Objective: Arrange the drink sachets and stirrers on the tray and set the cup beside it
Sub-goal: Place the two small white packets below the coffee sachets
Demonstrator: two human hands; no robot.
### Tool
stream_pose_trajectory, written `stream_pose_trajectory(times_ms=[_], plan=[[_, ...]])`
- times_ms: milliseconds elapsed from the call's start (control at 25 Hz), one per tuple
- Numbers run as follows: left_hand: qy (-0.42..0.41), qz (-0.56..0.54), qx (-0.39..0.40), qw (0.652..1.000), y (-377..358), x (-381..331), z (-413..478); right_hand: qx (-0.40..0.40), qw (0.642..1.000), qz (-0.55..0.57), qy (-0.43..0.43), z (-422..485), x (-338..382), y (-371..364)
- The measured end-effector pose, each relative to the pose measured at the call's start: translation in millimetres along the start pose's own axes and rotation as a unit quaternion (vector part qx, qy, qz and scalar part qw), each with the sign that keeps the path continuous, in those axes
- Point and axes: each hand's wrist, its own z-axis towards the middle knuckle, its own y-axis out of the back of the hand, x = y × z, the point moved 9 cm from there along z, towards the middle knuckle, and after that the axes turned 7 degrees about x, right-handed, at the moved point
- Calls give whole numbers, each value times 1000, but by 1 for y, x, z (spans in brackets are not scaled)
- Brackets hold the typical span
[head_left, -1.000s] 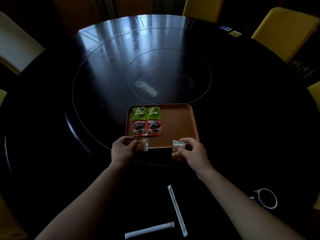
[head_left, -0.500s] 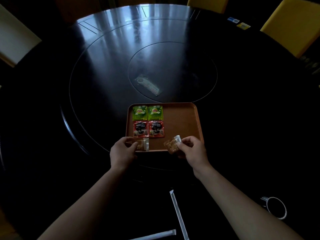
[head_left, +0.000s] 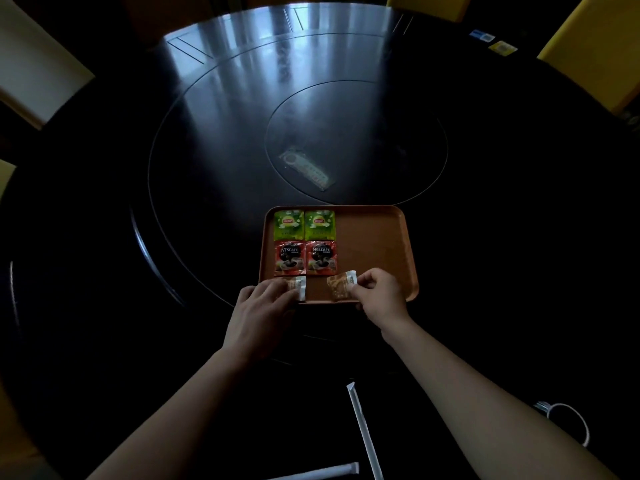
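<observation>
An orange-brown tray (head_left: 375,244) lies on the dark round table. Two green tea sachets (head_left: 304,225) sit side by side at its far left, with two red coffee sachets (head_left: 305,258) right below them. My left hand (head_left: 258,306) rests its fingers on a small brown sachet (head_left: 298,287) at the tray's near left edge. My right hand (head_left: 379,294) pinches a second brown sachet (head_left: 341,287) and holds it over the near edge. Two paper-wrapped stirrers (head_left: 362,427) lie on the table near me. The cup (head_left: 568,422) shows its white rim at the lower right.
A clear plastic packet (head_left: 306,169) lies on the table's inner disc beyond the tray. Yellow chairs (head_left: 595,46) stand at the far right and a pale chair (head_left: 31,64) at the far left. Small cards (head_left: 493,41) lie near the far right edge.
My right hand has brought its brown sachet from just off the tray's near edge onto the tray, leftward toward the coffee sachets. My left hand keeps its sachet at the near left edge.
</observation>
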Motion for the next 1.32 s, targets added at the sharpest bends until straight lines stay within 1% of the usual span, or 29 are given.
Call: stream_pose_trajectory(times_ms=[120,240,320,400,520,640,800,880,960,1080,1200,1320], plan=[[-1,16,22,1000,-8,2,-2,-21,987,-155,32,2,10,4],[3,2,23,1000,-11,5,-3,-41,968,-245,48,1,15,11],[18,-21,1,1000,-8,9,-4,-54,958,-278,53,2,16,14],[40,-54,-41,997,-2,15,-4,-58,946,-314,60,4,19,14],[97,-126,-89,983,3,28,-1,-52,922,-375,74,6,27,7],[126,-168,-91,973,-3,36,5,-39,914,-397,74,5,30,-2],[119,-151,-88,977,-6,36,6,-21,909,-411,59,5,30,-13],[107,-127,-95,982,-5,35,5,-14,910,-411,48,5,29,-13],[71,-112,-102,986,-3,29,4,-15,911,-410,41,6,28,-11],[34,-92,-69,993,-7,22,4,-12,909,-416,42,7,29,-14],[28,-68,-38,997,-10,20,4,1,907,-418,49,8,31,-21],[40,-84,-35,995,-8,22,3,12,909,-414,46,9,30,-24]])
